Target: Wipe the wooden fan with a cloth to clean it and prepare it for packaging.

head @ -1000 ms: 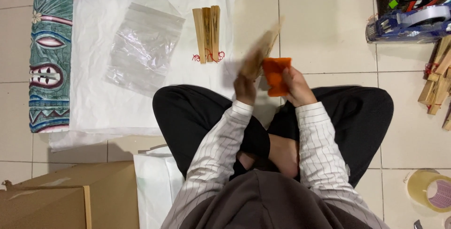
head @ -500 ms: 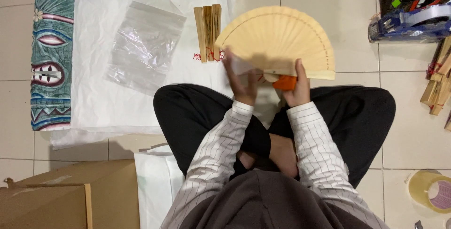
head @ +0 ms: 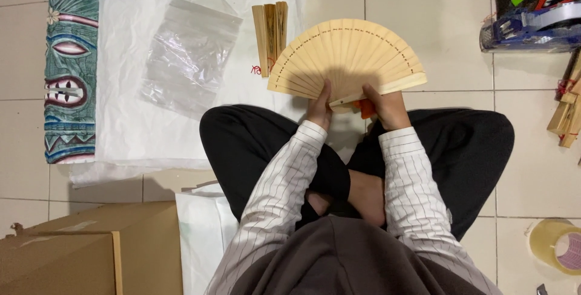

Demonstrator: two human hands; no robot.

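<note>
Both hands, left hand point(head: 319, 108) and right hand point(head: 387, 106), grip the base of a fully spread wooden fan point(head: 346, 59) above the lap. Just beyond, closed fans point(head: 270, 36) and a clear zip bag point(head: 189, 56) lie on white paper point(head: 130, 125).

pale tiled floor point(head: 436, 4) with grey grout lines, evenly lit.

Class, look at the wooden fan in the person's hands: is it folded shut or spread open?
Spread open. The wooden fan shows its slats splayed in a wide arc, held at its base by the left hand and right hand.
</note>
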